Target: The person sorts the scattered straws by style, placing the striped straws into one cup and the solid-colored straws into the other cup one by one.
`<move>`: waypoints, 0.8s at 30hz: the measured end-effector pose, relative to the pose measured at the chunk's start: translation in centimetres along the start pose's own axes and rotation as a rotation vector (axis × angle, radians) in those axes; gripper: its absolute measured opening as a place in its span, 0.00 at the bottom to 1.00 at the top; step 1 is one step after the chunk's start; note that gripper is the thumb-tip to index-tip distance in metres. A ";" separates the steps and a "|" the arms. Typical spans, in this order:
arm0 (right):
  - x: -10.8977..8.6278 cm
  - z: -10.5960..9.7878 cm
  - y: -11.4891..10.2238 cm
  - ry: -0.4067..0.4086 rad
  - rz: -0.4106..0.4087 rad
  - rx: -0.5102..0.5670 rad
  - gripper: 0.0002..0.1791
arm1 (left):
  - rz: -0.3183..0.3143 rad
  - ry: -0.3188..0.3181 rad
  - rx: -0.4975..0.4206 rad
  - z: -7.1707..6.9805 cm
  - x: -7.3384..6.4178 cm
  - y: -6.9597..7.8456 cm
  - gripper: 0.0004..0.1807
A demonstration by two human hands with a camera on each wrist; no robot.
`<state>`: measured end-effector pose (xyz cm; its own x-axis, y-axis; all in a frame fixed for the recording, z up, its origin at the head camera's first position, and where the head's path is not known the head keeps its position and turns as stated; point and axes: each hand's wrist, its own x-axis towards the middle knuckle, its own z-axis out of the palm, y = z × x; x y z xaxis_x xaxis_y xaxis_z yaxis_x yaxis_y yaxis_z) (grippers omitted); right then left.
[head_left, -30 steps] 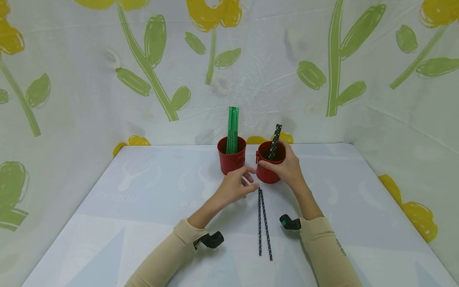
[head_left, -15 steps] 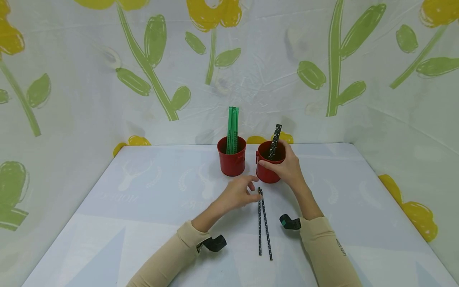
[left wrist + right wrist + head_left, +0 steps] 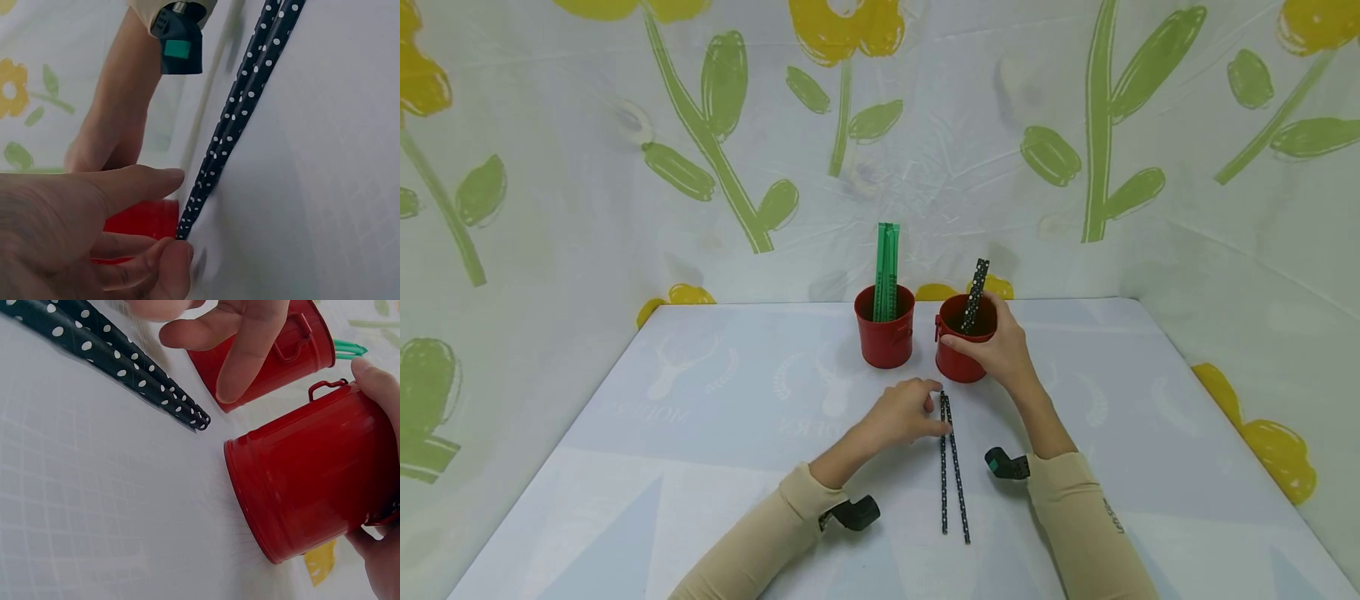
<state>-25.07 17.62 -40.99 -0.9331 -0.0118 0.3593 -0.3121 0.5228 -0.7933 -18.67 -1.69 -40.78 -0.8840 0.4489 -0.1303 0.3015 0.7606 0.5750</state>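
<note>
Two black paper straws with white dots (image 3: 943, 492) lie side by side on the table, their far ends close together. My left hand (image 3: 897, 414) hovers at those far ends, thumb and fingers spread apart; in the left wrist view the straws (image 3: 240, 119) pass beyond its fingertips. My right hand (image 3: 1006, 350) grips the rim of the right red bucket (image 3: 957, 364), thumb in front and fingers behind. That bucket holds more dotted straws (image 3: 975, 296), leaning right. From the right wrist view, the bucket (image 3: 306, 469) has small wire handles.
A second red bucket (image 3: 886, 346) stands just left of the first, with several slim green packets (image 3: 887, 267) upright in it. Behind the table (image 3: 700, 417) hangs a flower-patterned curtain (image 3: 955, 167). A black camera (image 3: 856, 512) is strapped at the left wrist.
My left hand has moved down from beside the buckets toward the near side, coming over the far ends of the straws. The right hand keeps its grip on the bucket.
</note>
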 end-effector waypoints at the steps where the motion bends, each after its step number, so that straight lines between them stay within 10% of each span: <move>1: 0.0 0.0 0.0 0.000 0.000 0.002 0.51 | 0.002 0.000 0.011 0.1 0.0 0.0 0.36; 24: 0.0 0.0 -0.1 -0.001 0.004 0.006 0.51 | -0.088 -0.026 0.117 0.3 -0.2 0.6 0.33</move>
<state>-25.00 17.54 -40.94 -0.9345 -0.0105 0.3558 -0.3096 0.5174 -0.7978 -18.16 -1.18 -40.63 -0.8998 0.3890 -0.1977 0.2642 0.8462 0.4627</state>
